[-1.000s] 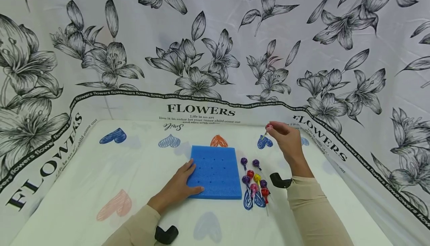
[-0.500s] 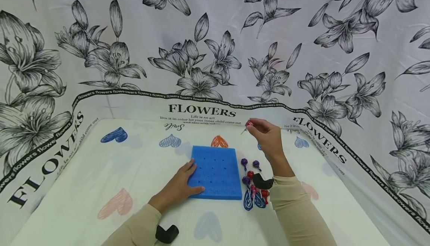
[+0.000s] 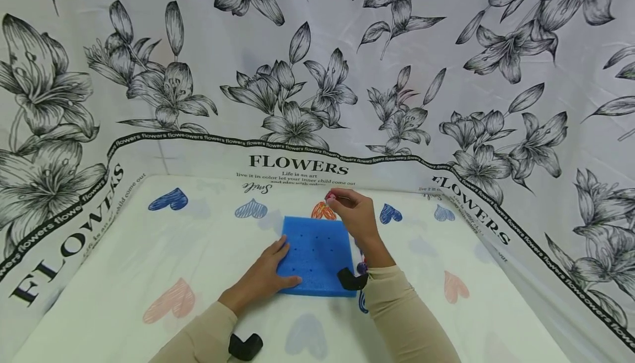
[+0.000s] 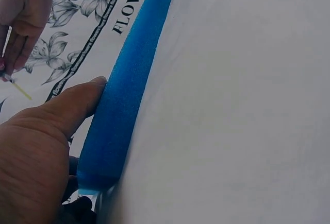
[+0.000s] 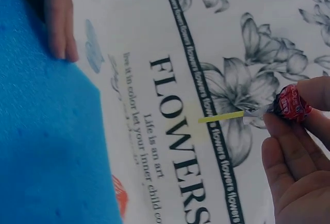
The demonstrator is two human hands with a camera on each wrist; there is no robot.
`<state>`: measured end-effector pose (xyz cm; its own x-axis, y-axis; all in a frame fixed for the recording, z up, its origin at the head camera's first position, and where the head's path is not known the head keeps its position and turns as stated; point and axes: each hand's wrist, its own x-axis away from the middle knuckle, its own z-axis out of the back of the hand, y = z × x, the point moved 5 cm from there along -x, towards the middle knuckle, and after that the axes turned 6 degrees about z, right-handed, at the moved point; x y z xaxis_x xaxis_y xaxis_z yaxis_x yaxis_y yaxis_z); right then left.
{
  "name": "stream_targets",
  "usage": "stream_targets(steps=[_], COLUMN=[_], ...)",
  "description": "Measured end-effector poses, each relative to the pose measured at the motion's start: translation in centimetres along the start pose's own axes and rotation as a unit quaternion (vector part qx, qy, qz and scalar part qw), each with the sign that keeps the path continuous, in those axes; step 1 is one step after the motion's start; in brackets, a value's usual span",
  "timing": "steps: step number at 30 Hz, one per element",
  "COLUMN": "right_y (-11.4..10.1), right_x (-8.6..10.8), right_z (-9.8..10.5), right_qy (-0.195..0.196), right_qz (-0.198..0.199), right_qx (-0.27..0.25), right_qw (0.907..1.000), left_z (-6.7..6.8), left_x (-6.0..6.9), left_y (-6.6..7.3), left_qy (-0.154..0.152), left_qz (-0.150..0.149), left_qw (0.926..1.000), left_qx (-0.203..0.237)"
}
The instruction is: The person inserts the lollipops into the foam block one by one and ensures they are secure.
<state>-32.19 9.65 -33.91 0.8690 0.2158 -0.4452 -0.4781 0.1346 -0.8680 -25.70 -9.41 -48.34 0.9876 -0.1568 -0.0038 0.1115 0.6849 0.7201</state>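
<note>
A square blue foam block (image 3: 317, 264) with small holes in its top lies on the table. My left hand (image 3: 263, 275) rests on its left side, fingers extended along the edge and thumb near the front corner. Above the block's far edge, my right hand (image 3: 358, 217) pinches a red-wrapped lollipop (image 5: 292, 103) by its candy head. Its yellow stick (image 5: 221, 116) points away from the fingers and touches nothing. Beside the block's right edge a purple lollipop (image 3: 361, 267) shows. My right forearm hides most of the things lying there.
A white cloth with printed hearts covers the table (image 3: 198, 253). Behind it hangs a white curtain (image 3: 317, 10) with black flower drawings. Black straps (image 3: 246, 346) sit at both wrists.
My right hand has moved left with the lollipop, from the table's right side to above the block's far edge. My left hand stays on the block.
</note>
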Motion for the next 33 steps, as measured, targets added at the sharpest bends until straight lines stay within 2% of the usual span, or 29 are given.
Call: stream_targets(steps=[4, 8, 14, 16, 25, 33], right_y=[1.5, 1.6, 5.3, 6.0, 7.7, 8.5], right_x=[0.0, 0.3, 0.3, 0.4, 0.7, 0.8], right_z=[-1.2, -2.1, -3.3, -3.6, -4.6, -5.2], right_qy=[-0.005, -0.023, -0.028, -0.03, -0.039, -0.053], right_qz=[-0.007, -0.027, -0.049, -0.053, -0.074, -0.065], right_qx=[-0.018, -0.027, 0.017, 0.035, 0.071, 0.103], right_qw=[0.9998, 0.999, 0.9982, 0.9975, 0.994, 0.9911], left_z=[0.1, 0.2, 0.2, 0.1, 0.1, 0.1], left_x=[0.1, 0.0, 0.1, 0.1, 0.1, 0.1], left_y=[0.0, 0.2, 0.2, 0.1, 0.1, 0.1], left_qy=[-0.003, -0.006, -0.002, 0.001, 0.004, 0.007], left_qz=[-0.001, 0.003, 0.004, 0.004, 0.001, -0.009], left_qw=[1.0, 1.0, 1.0, 1.0, 1.0, 0.9999], left_qx=[-0.003, -0.006, -0.007, -0.007, -0.007, -0.009])
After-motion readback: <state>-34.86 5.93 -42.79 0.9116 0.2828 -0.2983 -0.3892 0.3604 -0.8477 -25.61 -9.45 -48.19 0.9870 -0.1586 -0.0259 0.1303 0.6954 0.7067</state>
